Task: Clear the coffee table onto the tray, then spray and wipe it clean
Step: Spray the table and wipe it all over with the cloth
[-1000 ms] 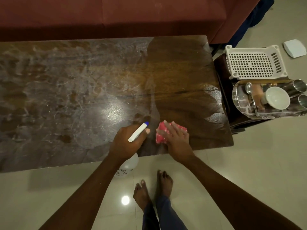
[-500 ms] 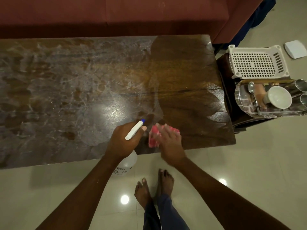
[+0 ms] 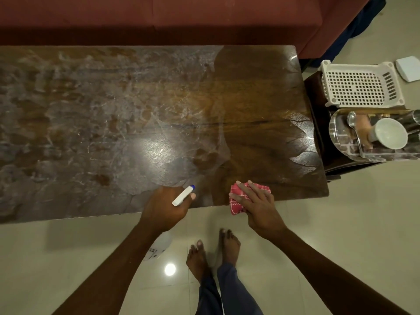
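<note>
The dark wooden coffee table (image 3: 113, 110) is filmed with whitish spray over its left and middle, while its right end looks dark and wiped. My left hand (image 3: 163, 208) grips a white spray bottle (image 3: 183, 196) with a blue nozzle tip at the table's near edge; the bottle's body hangs below the hand. My right hand (image 3: 256, 203) presses a red patterned cloth (image 3: 238, 201) flat on the near edge, part of the cloth hanging over it. A shiny tray (image 3: 341, 142) on a side stand to the right holds a white cup (image 3: 389, 136), a spoon and steel tumblers.
A red sofa (image 3: 181, 17) runs along the far side of the table. A white perforated plastic basket (image 3: 361, 87) sits beyond the tray. A white flat object (image 3: 409, 68) lies on the tiled floor at far right. My bare feet (image 3: 213, 251) stand close to the table.
My right hand has slid the cloth left, then back right and nearer, to the table's near edge. My left hand with the bottle has stayed roughly in place.
</note>
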